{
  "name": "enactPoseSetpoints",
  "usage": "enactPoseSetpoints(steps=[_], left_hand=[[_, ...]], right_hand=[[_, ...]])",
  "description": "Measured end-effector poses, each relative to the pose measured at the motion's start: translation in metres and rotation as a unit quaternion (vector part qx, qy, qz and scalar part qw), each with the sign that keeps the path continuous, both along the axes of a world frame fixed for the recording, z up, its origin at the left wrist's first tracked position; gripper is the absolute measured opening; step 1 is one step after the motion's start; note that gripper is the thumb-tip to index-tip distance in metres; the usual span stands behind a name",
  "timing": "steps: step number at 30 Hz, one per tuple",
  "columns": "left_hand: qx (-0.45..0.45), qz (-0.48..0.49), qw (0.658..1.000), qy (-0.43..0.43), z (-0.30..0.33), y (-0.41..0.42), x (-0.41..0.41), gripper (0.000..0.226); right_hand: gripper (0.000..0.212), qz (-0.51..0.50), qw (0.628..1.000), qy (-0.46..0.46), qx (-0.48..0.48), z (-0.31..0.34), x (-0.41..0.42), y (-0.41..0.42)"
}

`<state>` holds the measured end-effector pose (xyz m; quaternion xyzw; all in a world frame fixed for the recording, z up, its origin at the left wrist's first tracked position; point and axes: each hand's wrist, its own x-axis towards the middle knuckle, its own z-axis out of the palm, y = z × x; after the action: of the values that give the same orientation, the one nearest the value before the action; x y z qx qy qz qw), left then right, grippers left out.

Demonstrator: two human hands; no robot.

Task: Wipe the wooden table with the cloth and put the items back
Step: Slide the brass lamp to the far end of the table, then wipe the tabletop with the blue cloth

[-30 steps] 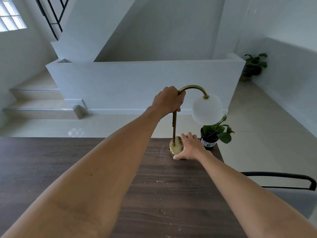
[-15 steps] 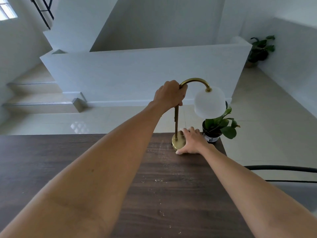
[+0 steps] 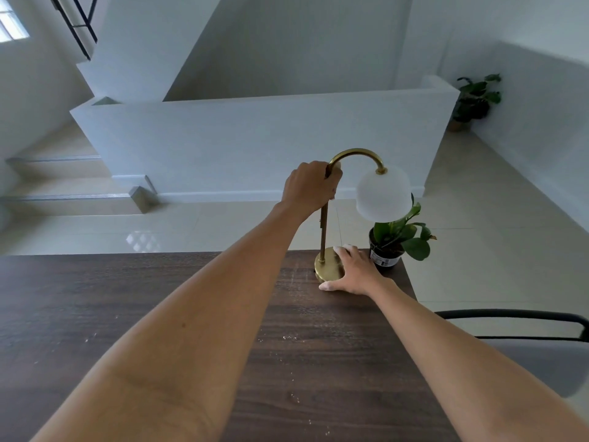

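A brass lamp (image 3: 324, 231) with a white glass shade (image 3: 383, 194) stands near the far right corner of the dark wooden table (image 3: 95, 301). My left hand (image 3: 310, 186) is closed around the top of the lamp's stem. My right hand (image 3: 352, 271) wraps the round brass base (image 3: 328, 267), thumb flat on the table. A small potted plant (image 3: 396, 240) in a black pot sits right beside the lamp at the table's corner. White crumbs and dust speckle the tabletop. No cloth is in view.
A chair with a black armrest (image 3: 516, 314) and grey seat stands at the table's right side. Beyond the table lie a tiled floor, a low white wall (image 3: 255, 145), steps on the left and a floor plant (image 3: 475, 97) far right.
Both hands keep their hold on the lamp. The lamp has shifted only slightly, staying at the far right corner by the plant; the camera view has moved a little.
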<state>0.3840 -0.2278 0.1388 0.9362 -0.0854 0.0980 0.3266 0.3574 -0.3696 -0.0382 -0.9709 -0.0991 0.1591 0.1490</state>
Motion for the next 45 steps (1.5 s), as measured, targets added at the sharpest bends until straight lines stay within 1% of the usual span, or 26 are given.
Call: enactPoseSetpoints(steps=[5,7,11,14,18,24,29,31,34,37,40,43,45], left_hand=[[0.1,-0.01,0.993,-0.064,-0.006,0.007,-0.009,0.032],[0.124,-0.017,0.991,-0.057,-0.009,0.011,-0.018,0.038],[0.194,-0.009,0.981,0.001,-0.02,0.024,-0.039,0.064],[0.224,0.001,0.975,0.005,-0.025,0.034,-0.061,0.07],[0.228,0.017,0.973,-0.001,-0.03,0.046,-0.101,0.071],[0.227,0.014,0.973,0.038,-0.033,0.064,-0.163,0.074],[0.24,-0.004,0.969,0.051,-0.039,0.065,-0.212,0.074],[0.253,-0.02,0.966,0.054,-0.044,0.061,-0.232,0.073],[0.265,-0.041,0.962,0.047,-0.057,0.055,-0.263,0.073],[0.279,-0.061,0.956,0.062,-0.073,0.048,-0.291,0.074],[0.298,-0.08,0.947,0.095,-0.092,0.034,-0.316,0.075],[0.307,-0.098,0.938,0.128,-0.116,0.019,-0.339,0.074],[0.315,-0.11,0.931,0.149,-0.13,0.007,-0.35,0.074]], right_hand=[[0.109,0.006,0.998,0.02,-0.061,0.007,-0.01,0.003],[0.105,0.01,0.997,0.016,-0.068,0.014,-0.017,0.003],[0.097,0.013,0.998,0.0,-0.067,0.029,-0.035,0.002],[0.091,0.01,0.998,-0.01,-0.058,0.043,-0.053,0.003],[0.087,0.012,0.997,-0.039,-0.065,0.065,-0.081,0.005],[0.089,-0.001,0.992,-0.084,-0.092,0.094,-0.125,-0.007],[0.085,-0.024,0.99,-0.089,-0.104,0.112,-0.178,-0.018],[0.084,-0.033,0.991,-0.077,-0.105,0.114,-0.204,-0.024],[0.085,-0.052,0.991,-0.05,-0.11,0.108,-0.241,-0.038],[0.085,-0.073,0.992,-0.036,-0.1,0.095,-0.274,-0.056],[0.082,-0.085,0.992,-0.021,-0.088,0.079,-0.303,-0.077],[0.075,-0.092,0.993,-0.004,-0.07,0.062,-0.326,-0.099],[0.07,-0.088,0.993,0.015,-0.081,0.052,-0.337,-0.109]])
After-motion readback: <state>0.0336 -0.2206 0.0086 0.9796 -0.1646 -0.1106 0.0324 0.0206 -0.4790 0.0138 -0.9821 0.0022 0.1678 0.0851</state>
